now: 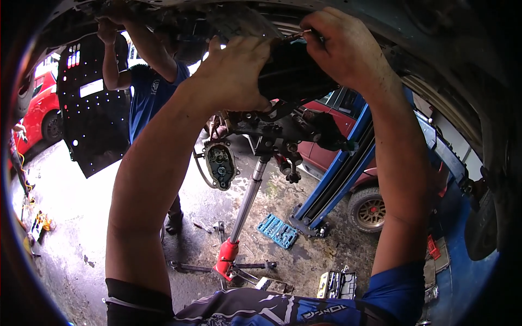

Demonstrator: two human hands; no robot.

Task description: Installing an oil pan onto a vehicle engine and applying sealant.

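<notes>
Both my arms reach up to the underside of a raised vehicle. My left hand [231, 73] is wrapped around the side of a black bulky part [296, 70], its thumb low on it and its fingertips partly hidden. At the top of that part, my right hand [345, 51] has thumb and fingers pinched together on a thin rod-like piece [293, 37], whose kind I cannot make out. Below my hands, a metal assembly [272, 130] rests on the silver column of a red-based transmission jack [227, 258]. An open metal housing [219, 165] hangs at the assembly's left.
Another person in a blue shirt [155, 89] reaches up at the left, beside a perforated black panel [95, 103]. A blue lift post [337, 168] stands right of the jack, near a dark red vehicle's wheel [368, 210]. Tool cases [278, 230] lie on the floor.
</notes>
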